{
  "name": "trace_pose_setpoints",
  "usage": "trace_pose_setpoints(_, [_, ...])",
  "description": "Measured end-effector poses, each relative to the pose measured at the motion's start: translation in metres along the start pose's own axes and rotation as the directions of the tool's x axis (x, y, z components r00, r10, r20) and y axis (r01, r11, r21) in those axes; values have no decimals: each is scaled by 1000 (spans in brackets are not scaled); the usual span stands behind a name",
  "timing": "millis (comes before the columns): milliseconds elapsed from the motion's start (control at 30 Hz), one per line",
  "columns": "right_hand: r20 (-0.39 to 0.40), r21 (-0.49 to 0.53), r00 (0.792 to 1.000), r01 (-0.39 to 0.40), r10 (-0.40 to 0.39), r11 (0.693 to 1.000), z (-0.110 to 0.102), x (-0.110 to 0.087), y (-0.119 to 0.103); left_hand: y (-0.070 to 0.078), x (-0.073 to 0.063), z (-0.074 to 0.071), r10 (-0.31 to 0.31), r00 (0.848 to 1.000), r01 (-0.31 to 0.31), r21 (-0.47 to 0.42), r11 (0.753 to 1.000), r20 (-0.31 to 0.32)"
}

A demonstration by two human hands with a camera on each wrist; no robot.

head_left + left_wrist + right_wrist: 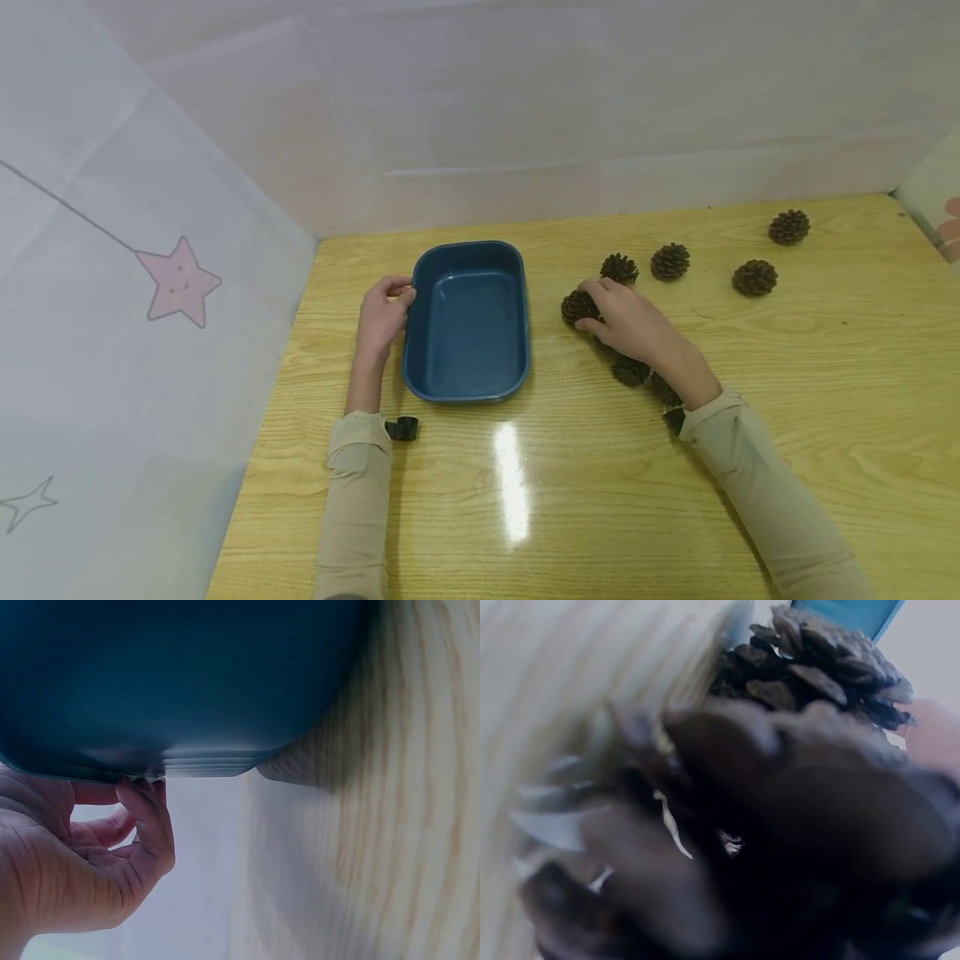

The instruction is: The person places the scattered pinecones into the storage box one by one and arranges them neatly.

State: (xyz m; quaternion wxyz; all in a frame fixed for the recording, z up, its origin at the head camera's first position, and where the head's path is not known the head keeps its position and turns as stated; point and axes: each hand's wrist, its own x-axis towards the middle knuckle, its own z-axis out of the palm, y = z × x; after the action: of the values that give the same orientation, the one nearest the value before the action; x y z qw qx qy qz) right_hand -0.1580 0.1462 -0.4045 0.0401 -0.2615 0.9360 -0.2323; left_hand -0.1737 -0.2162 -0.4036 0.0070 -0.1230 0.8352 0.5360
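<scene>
A deep blue rectangular basin [468,333] lies on the wooden table, left of centre. My left hand [384,312] holds its left rim, with bent fingers and thumb [154,832] against the edge in the left wrist view. To the right of the basin, my right hand [630,321] grips a brown pine cone [577,307] between thumb and fingers. Another pine cone [619,268] sits just behind that hand, and one more [630,371] lies under its wrist. A blurred pine cone [795,810] fills much of the right wrist view, partly covering a sharper one [817,667].
Farther right on the table [600,500] are more pine cones, one [670,262] near the hand, one [754,277] beyond it and one [789,227] by the back edge. A pale cloth wall [480,108] stands behind the table, and another [150,400] borders the left side.
</scene>
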Motion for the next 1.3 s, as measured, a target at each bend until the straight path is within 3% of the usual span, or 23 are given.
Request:
trace_pose_setpoints(800, [63,24,998,-22,20,999,0,0,-2,-2,-2,-2,-12,1000,12,-9,1000,3])
trace_pose_setpoints(1300, [53,25,998,-31,29,999,-3,2,-4,-2,3,-1,-22,999,23,-62,998,26])
